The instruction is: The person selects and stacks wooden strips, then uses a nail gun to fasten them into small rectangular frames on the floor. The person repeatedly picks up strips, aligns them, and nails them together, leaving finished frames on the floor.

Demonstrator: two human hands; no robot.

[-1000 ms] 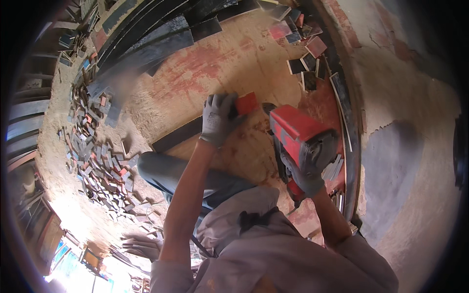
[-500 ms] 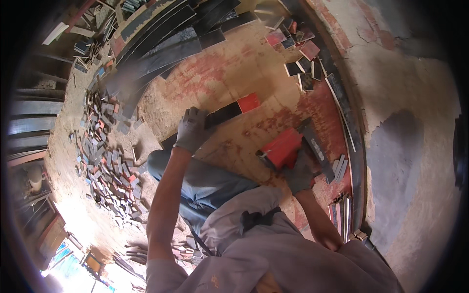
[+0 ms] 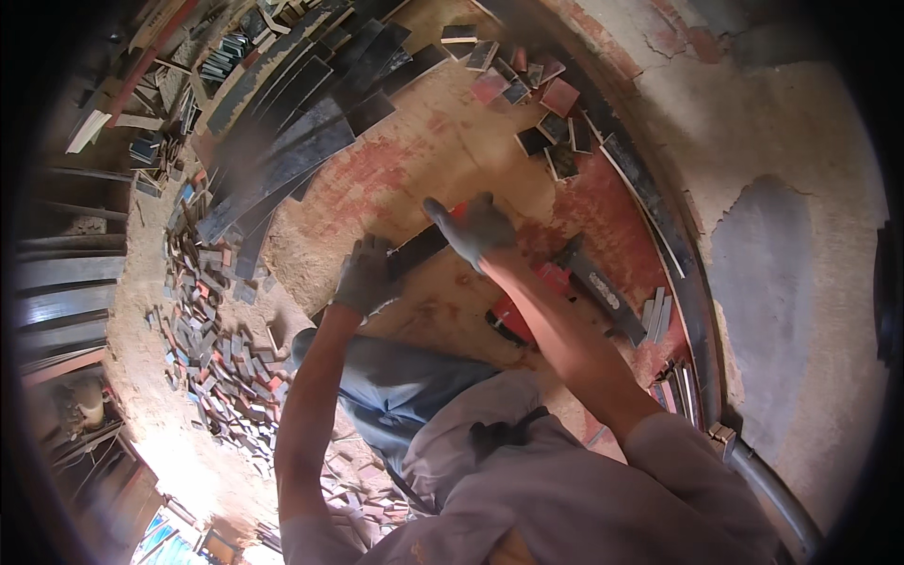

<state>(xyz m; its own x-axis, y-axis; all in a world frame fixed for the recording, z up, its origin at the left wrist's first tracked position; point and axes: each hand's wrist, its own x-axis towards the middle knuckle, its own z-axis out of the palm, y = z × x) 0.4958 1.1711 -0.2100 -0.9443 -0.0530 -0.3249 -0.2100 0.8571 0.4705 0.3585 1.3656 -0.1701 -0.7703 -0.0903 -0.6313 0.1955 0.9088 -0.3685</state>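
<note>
Person's 2 gloved hands both at a long black strip (image 3: 418,250) lying diag. on the tan/red-stained work surface (image 3: 443,315), in front of the bent knee. L hand (image 3: 365,275) lies over nearer part of strip, palm down; fingers close tog., pointing away from body; can't tell if they pinch the edge or just press. R hand (image 3: 482,231) is at the far end, by a small red block (image 3: 460,209) that's partly hidden under it; thumb stuck out to the L, apart from the fingers; can't tell if they pinch block or strip. Strip shows bare btwn the 2 hands.

Red/blk power tool (image 3: 603,290) lies on the surface R of the strip, partly behind R forearm, no hand on it. Few grey slats (image 3: 656,315) just beside it. Loose small blocks (image 3: 557,127) up top R, near dark edge rail (image 3: 650,221). Long dark boards (image 3: 311,141) stacked upper L. Big heap of offcuts (image 3: 218,344) on floor, L side. Grey pipe (image 3: 774,492) low R.
</note>
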